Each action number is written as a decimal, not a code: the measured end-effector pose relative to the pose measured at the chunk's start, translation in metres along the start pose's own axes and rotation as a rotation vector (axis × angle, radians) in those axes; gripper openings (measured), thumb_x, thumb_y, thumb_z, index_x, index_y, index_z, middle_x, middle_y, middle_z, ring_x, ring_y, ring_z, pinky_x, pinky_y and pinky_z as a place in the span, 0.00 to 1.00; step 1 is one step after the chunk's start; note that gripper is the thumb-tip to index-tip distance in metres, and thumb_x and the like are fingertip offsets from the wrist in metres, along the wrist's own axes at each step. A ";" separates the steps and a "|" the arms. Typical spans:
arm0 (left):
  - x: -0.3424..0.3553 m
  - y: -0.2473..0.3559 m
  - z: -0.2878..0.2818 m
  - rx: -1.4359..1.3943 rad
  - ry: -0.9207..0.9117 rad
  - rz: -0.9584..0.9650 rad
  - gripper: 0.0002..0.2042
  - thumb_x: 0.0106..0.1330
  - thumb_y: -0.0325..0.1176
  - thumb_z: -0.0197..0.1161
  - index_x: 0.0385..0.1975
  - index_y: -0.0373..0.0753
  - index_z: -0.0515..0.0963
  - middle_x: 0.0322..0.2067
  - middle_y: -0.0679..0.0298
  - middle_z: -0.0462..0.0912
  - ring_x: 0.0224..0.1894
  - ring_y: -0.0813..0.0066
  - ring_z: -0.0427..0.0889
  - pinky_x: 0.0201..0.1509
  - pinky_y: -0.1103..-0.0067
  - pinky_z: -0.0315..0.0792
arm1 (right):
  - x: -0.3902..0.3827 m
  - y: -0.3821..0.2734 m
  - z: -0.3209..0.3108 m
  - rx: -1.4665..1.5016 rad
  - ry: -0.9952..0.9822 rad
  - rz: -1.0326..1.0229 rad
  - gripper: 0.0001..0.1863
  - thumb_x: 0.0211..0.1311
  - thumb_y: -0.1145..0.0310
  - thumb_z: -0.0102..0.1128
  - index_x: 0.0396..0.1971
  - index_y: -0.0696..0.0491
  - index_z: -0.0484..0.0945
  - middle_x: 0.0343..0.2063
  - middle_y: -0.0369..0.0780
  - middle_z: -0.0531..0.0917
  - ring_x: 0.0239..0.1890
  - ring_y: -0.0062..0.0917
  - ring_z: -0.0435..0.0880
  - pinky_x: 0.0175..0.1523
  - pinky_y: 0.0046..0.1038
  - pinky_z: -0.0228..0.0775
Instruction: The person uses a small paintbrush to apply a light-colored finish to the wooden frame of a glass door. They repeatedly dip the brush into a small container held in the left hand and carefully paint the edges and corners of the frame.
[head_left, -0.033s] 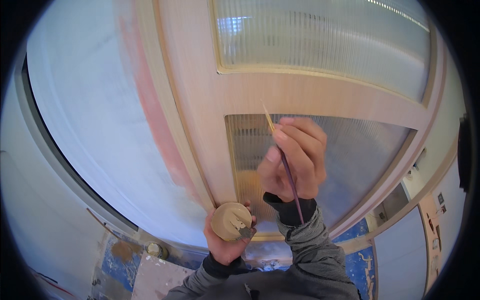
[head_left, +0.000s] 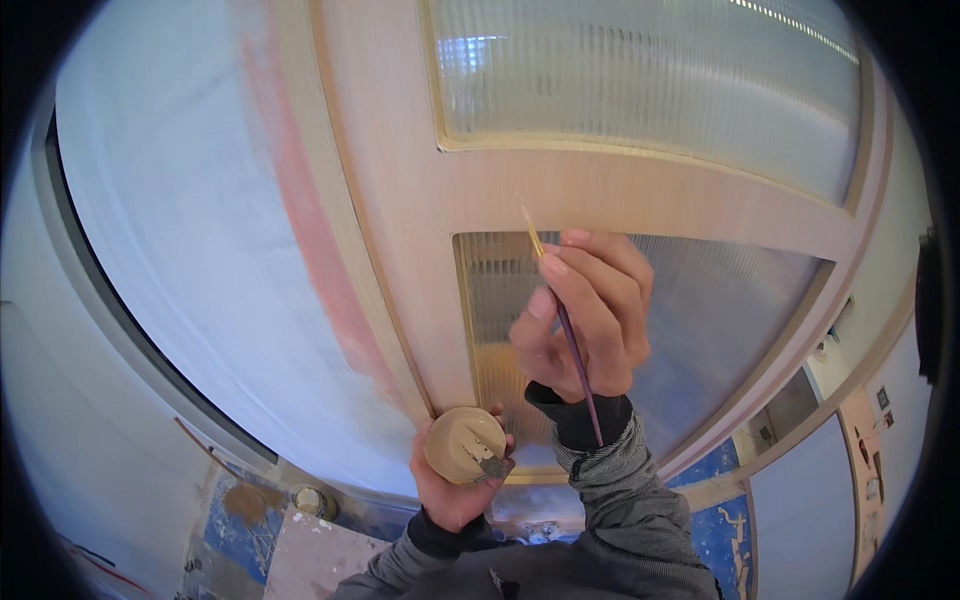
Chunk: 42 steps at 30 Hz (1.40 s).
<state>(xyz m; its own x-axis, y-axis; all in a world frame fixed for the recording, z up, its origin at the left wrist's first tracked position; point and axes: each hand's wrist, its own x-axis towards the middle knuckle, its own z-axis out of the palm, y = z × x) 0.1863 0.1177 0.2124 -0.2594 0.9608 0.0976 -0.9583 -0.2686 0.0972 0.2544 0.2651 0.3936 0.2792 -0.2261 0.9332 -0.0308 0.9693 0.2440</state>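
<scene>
In my right hand (head_left: 597, 312) is a thin paintbrush (head_left: 573, 348), pinched between thumb and fingers, with a dark purple handle and a gold ferrule. Its fine tip points up and away, in front of the pale wooden crossbar (head_left: 620, 180) of a glazed door; whether it touches the wood I cannot tell. Lower down, my left hand (head_left: 445, 497) is closed round a small round cup (head_left: 430, 452) with tan paint inside and a grey patch at its right side. Ribbed glass (head_left: 715, 290) lies behind my right hand.
Another ribbed glass pane (head_left: 640, 75) sits above the crossbar. To the left runs a whitish panel (head_left: 190, 200) with a pink streak (head_left: 310, 240). On the stained blue floor covering stand an open can (head_left: 313, 500) and a pale board (head_left: 310, 555).
My right hand and the brush have shifted very slightly to the left. My left hand holds the cup as before.
</scene>
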 end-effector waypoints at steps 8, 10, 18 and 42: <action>-0.001 -0.003 0.001 0.075 0.001 0.045 0.36 0.70 0.58 0.44 0.62 0.30 0.67 0.60 0.53 0.72 0.49 0.53 0.77 0.43 0.67 0.76 | 0.004 0.003 0.022 -0.013 0.036 0.020 0.18 0.47 0.81 0.66 0.41 0.53 0.84 0.37 0.38 0.85 0.42 0.33 0.84 0.50 0.38 0.75; 0.000 -0.002 -0.001 0.061 -0.016 0.030 0.37 0.69 0.59 0.45 0.63 0.29 0.66 0.61 0.53 0.71 0.50 0.54 0.77 0.46 0.66 0.76 | 0.005 0.003 0.024 -0.035 0.025 0.006 0.19 0.46 0.81 0.66 0.42 0.53 0.85 0.37 0.38 0.85 0.42 0.33 0.84 0.50 0.38 0.74; -0.001 -0.001 -0.002 0.109 0.005 0.029 0.38 0.69 0.60 0.45 0.64 0.28 0.64 0.59 0.55 0.72 0.50 0.55 0.77 0.46 0.66 0.77 | 0.003 0.003 0.029 -0.119 0.014 0.003 0.20 0.45 0.79 0.67 0.42 0.52 0.86 0.39 0.36 0.86 0.43 0.31 0.84 0.52 0.35 0.72; -0.003 0.002 -0.002 0.017 -0.005 -0.009 0.33 0.72 0.57 0.42 0.61 0.32 0.70 0.63 0.51 0.69 0.50 0.51 0.77 0.47 0.65 0.76 | 0.002 0.002 0.028 -0.130 0.031 0.007 0.17 0.46 0.82 0.65 0.40 0.55 0.86 0.38 0.38 0.86 0.43 0.35 0.84 0.48 0.34 0.76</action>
<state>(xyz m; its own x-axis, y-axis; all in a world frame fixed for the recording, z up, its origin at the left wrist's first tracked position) 0.1849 0.1148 0.2100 -0.2499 0.9629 0.1017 -0.9585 -0.2609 0.1150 0.2283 0.2641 0.4037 0.3094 -0.2179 0.9256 0.0914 0.9757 0.1991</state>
